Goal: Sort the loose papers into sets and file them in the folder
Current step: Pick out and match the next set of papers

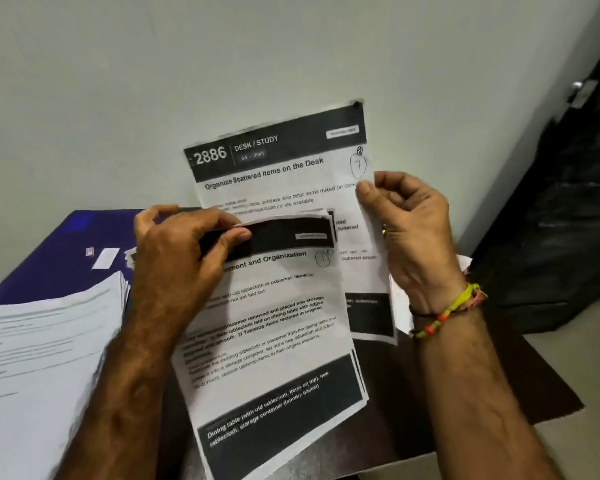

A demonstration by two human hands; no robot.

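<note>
Head view: the left hand (187,244) pinches the top edge of a front sheet (274,327), fingers curled round it. The right hand (409,230) pinches the back sheet (277,168) by its right edge. A paper stack (49,341) lies on the blue folder (63,258) at left. Both sheets are held above the table; judged risk: thin grips let one slip, or pages get mixed between sets.

The rear sheet (284,174) reads "2886", "DESK / STUDY" and "Organize Scattered Items on the Desk", with a circled handwritten 7; the front sheet (274,341) shows "...ement and Organization" and "Dining table".
</note>
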